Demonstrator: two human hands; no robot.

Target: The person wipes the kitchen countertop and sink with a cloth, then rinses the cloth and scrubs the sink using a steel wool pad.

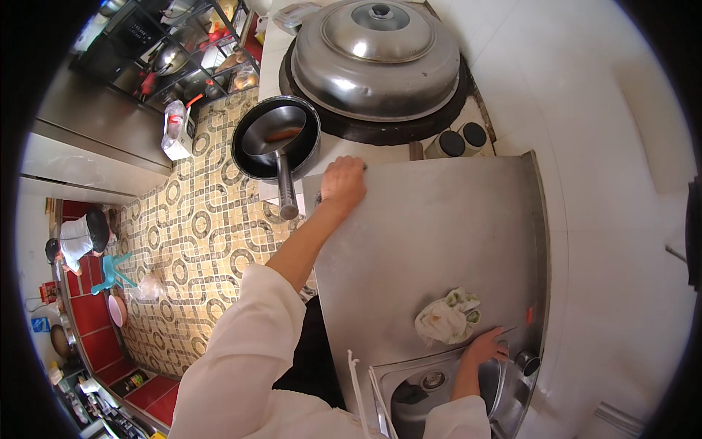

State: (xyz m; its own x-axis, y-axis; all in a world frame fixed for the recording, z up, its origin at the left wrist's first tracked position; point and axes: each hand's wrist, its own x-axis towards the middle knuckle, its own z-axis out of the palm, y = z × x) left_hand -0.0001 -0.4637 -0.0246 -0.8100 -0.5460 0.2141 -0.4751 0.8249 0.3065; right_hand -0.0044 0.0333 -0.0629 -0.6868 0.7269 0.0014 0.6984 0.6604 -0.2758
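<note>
My left hand (344, 181) rests, fingers curled, on the near left corner of the stainless steel counter (428, 230). Small dark fuzzy bits show at both sides of it; what lies under the palm is hidden. My right hand (487, 347) is at the back rim of the sink, by the curved metal faucet (502, 384). A thin dark piece juts past its fingertips, and I cannot tell whether it is held. Beside that hand lies a crumpled whitish-green cloth (447, 318). Below my right forearm, the steel sink (406, 378) contains something dark near its drain.
A big domed metal lid (378, 66) covers the round stove. Beside it, a long-handled ladle (285, 181) sits in a black pot (238, 142). Two black-lidded jars (452, 144) stand by the wall. Across the patterned floor, a person (79, 238) bends near a turquoise stool (111, 273).
</note>
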